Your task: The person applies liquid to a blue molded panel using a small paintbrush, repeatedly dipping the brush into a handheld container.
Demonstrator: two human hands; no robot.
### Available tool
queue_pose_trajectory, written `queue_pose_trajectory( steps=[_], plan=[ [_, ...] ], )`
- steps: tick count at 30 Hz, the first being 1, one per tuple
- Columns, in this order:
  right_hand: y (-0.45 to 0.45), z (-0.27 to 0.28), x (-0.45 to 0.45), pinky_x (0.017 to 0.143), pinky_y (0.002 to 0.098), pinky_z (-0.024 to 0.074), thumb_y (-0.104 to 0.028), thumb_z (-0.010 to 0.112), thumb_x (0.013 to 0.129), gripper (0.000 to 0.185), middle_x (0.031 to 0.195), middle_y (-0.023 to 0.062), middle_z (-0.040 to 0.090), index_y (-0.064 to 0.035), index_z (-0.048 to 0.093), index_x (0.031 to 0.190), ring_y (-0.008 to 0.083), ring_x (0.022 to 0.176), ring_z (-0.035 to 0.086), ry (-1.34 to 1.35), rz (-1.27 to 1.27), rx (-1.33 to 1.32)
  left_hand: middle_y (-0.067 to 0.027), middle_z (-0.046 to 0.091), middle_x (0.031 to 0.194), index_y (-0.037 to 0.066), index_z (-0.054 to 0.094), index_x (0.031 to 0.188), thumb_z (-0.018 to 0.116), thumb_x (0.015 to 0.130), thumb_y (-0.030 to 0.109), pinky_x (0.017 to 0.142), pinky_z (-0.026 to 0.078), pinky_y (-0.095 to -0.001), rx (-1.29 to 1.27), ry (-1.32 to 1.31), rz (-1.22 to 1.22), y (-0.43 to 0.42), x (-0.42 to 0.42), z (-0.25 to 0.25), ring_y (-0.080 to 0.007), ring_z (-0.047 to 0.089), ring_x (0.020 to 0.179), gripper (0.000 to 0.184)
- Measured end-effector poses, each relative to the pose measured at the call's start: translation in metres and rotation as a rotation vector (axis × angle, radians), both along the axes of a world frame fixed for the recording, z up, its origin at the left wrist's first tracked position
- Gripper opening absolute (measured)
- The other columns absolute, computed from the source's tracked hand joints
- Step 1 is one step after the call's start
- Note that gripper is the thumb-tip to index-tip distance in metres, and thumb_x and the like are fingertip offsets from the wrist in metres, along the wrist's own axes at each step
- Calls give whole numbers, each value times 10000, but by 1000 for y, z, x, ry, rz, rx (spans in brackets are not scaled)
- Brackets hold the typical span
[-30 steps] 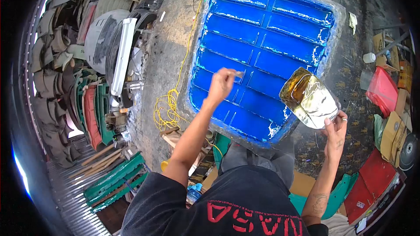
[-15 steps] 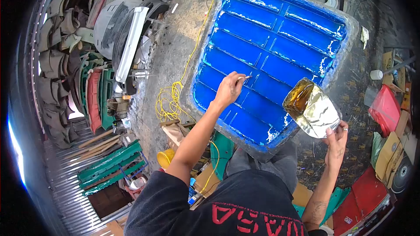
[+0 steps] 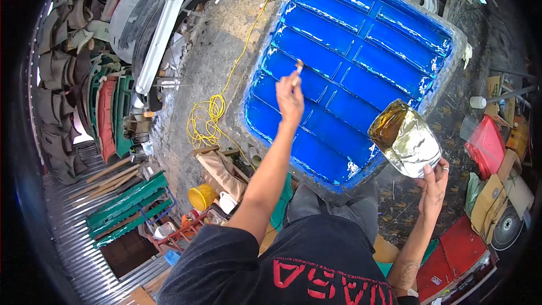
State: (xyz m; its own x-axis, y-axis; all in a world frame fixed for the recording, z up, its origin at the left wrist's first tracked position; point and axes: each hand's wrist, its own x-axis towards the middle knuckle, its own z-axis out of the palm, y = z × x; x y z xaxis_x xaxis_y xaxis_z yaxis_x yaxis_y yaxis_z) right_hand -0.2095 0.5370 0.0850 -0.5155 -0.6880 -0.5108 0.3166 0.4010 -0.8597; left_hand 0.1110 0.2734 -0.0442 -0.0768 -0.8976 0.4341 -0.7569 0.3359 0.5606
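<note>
A large blue mould (image 3: 330,51) with raised ribs and pale, glossy streaks lies below me. My left hand (image 3: 289,100) reaches over its left half, fingers closed round a small brush (image 3: 299,66) whose tip points away from me. Whether the tip touches the blue surface I cannot tell. In my right hand (image 3: 433,186) is a cut-open silver metal can (image 3: 413,148), gripped by its near end. The can is tilted over the mould's near right corner, and amber liquid shows inside it.
A yellow cord (image 3: 212,118) coils on the floor left of the mould. Curved panels (image 3: 141,28) are stacked at the far left. A yellow bucket (image 3: 201,197) stands near my left arm. Cardboard (image 3: 490,203) and a red panel (image 3: 460,260) lie to the right.
My left hand has moved forward and slightly left over the mould with the brush. The can in my right hand has stayed almost in place. The view has shifted slightly.
</note>
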Motion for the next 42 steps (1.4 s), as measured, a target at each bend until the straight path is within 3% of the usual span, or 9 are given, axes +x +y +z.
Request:
queue_pose_trajectory(
  steps=[8,16,20,23,26,30,36,40,42],
  plan=[
    [-20,18,13,740,301,523,-255,675,858,560,1203,106,545,-37,361,1267,167,1022,573,2,12,21,-87,659,865,98,716,1027,656,866,132,763,445,-368,279,66,-305,4,8,27,-272,556,829,175],
    [-52,23,33,739,287,518,-209,690,850,540,1176,120,544,-26,386,1257,173,1007,570,34,35,-8,-75,657,816,68,716,1037,638,908,134,700,461,-308,38,210,90,-57,60,15,-181,606,763,165],
    [-84,13,49,752,280,485,-193,747,814,575,1129,109,549,-14,402,1237,156,974,556,62,110,10,-52,668,867,51,709,1036,606,922,109,666,440,-277,389,501,49,-24,37,75,-129,585,770,164],
    [-112,-6,62,796,296,492,-207,793,775,613,1093,129,560,23,402,1187,173,984,560,120,172,-29,-29,655,845,40,704,1015,599,905,63,666,449,-278,421,541,-261,-2,23,106,-108,571,749,154],
    [-137,-13,83,836,305,493,-205,818,750,627,1069,154,571,33,393,1145,190,966,576,117,204,-43,-78,626,787,36,691,937,646,849,37,680,452,-317,411,350,-502,5,1,128,-194,580,735,99],
    [-159,-13,105,801,284,500,-217,844,722,662,1049,164,576,25,379,1127,180,943,585,162,215,-72,-97,595,772,43,665,948,633,857,62,668,434,-360,243,120,-656,1,-10,97,-267,533,710,98],
    [-172,-26,109,756,267,499,-213,840,736,646,1004,152,588,20,373,1116,161,886,591,159,172,23,-39,570,763,54,720,1020,647,887,133,669,416,-298,546,372,-492,-20,36,86,-136,520,722,171],
    [-169,-27,101,706,252,478,-251,820,762,628,988,113,593,19,377,1115,152,845,587,216,143,65,-56,610,797,75,715,1062,636,905,181,708,438,-306,587,325,-324,-51,65,59,-154,555,752,205],
    [-162,-33,93,648,249,463,-265,805,778,591,905,61,579,-5,385,1103,119,777,562,211,133,60,-72,612,763,62,721,1010,637,891,135,662,443,-318,395,399,-272,-68,67,30,-176,565,705,163]
  ],
)
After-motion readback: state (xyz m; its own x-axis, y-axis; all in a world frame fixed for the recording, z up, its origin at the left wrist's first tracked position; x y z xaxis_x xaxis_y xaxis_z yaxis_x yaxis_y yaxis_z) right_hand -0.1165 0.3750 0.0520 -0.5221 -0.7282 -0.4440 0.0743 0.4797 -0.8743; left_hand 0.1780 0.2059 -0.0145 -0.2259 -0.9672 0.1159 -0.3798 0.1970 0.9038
